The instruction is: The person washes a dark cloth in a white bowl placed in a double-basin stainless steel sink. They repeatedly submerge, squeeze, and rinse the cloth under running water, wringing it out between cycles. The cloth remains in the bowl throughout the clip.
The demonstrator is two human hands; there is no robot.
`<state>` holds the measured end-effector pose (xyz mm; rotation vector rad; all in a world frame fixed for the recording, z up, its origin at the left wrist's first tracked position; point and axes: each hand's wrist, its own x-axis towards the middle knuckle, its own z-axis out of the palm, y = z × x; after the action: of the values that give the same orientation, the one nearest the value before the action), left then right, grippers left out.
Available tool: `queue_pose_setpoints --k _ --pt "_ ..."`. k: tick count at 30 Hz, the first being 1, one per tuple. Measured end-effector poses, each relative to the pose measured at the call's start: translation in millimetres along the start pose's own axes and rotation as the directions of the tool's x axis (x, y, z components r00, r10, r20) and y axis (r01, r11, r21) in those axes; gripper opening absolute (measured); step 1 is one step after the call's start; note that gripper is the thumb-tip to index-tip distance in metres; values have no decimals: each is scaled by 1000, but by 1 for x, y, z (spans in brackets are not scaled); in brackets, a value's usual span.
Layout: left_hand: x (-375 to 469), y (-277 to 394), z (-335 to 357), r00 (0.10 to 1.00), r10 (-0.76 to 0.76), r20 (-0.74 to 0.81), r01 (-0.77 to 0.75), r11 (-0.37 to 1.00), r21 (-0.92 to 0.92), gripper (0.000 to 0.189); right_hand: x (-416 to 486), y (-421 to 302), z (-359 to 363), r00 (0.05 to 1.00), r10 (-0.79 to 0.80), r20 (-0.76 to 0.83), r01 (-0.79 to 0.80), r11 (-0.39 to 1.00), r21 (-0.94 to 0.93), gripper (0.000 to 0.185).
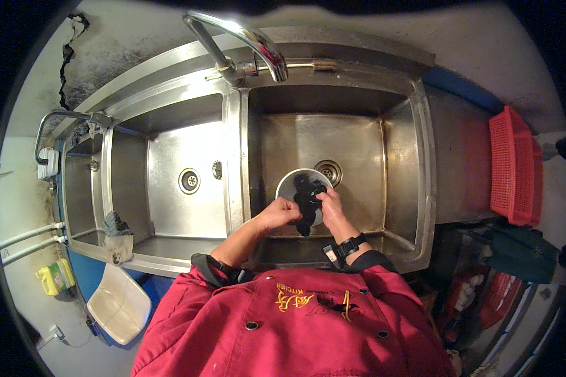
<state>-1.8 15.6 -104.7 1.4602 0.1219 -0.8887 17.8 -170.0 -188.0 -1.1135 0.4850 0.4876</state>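
Observation:
A round white bowl (286, 184) stands in the right-hand stainless steel sink basin (353, 141), partly over the drain. Black, limp material (306, 207) lies bunched across the bowl; whether it is cloth or food cannot be told. My right hand (331, 205) pinches a part of it at the bowl's right side. My left hand (280, 213) is closed in a fist at the left rim, against the edge of the black material, and seems to grip it. The fingertips of the left hand are hidden.
A chrome faucet (264, 45) arches over the back ledge, where a long-handled brush (324, 65) lies. Left are a second basin (188, 141) and a cloth (118, 245) over its divider. A red plastic basket (514, 169) stands right; a beige tub (120, 304) hangs lower left.

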Motion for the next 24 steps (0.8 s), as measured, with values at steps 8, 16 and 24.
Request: queue_pose_setpoints --k 8,16,24 --pt "44 -13 -5 879 -82 -471 141 986 92 46 -26 -24 10 819 -479 317 573 641 -511 23" --pt "67 -18 -4 956 54 -289 -131 958 -254 18 -39 -20 11 922 -368 120 338 615 -713 22" --pt "60 -36 1 871 391 -298 -225 857 464 24 -27 -30 11 910 -414 -5 287 638 -715 13"
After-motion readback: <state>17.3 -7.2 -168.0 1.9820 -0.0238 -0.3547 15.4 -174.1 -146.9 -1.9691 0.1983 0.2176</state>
